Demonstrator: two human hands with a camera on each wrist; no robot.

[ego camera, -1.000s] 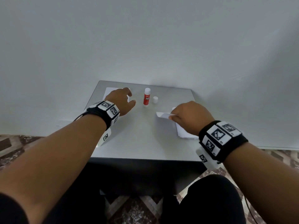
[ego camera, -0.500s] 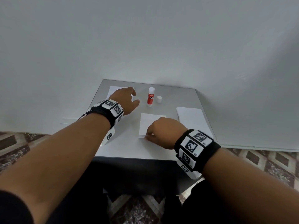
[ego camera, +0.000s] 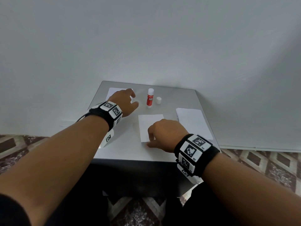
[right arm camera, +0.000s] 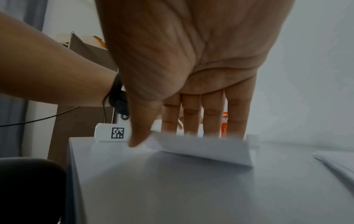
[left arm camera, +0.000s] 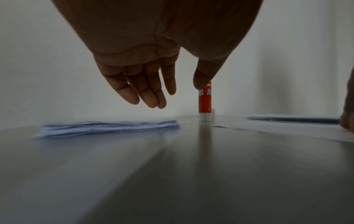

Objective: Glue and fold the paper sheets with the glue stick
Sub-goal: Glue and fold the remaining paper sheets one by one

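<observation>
Hands: right (ego camera: 164, 134) pinches sheet (ego camera: 149, 124), left (ego camera: 125, 103) open

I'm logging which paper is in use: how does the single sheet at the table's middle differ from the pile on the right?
The single sheet is one thin layer; the pile is several sheets thick. The right hand lifts the sheet's near edge between thumb and fingers, so it is partly raised; the pile lies flat and untouched. The sheet sits nearer the glue stick. Both are plain white and lie on the grey table.
</observation>
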